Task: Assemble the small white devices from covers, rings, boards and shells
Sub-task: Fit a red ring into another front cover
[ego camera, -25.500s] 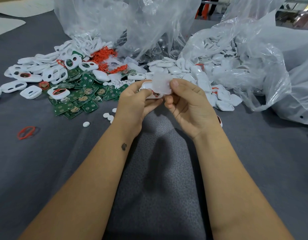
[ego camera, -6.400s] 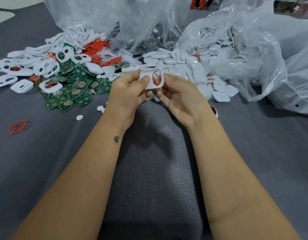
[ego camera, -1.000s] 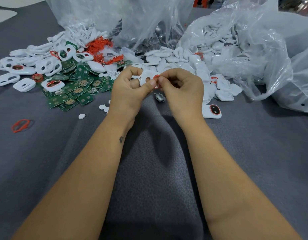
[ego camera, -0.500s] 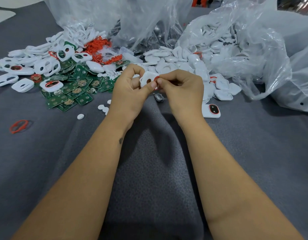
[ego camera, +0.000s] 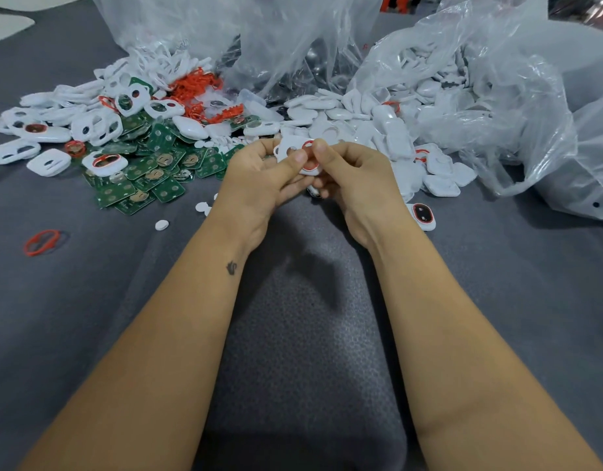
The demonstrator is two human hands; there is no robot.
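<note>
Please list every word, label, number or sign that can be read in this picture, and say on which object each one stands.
No text can be read anywhere in this view.
Green boards: gold marks only, too small and blurred for any lettering.
White cover held in the left hand and right hand: no print shows.
Assembled device on the cloth: dark window with tiny marks, unreadable.
Plastic bags: no print shows.

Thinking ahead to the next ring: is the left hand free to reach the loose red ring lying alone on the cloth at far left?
Probably not yet: the left hand grips the white cover. Nothing lies on the cloth around the red ring.
</note>
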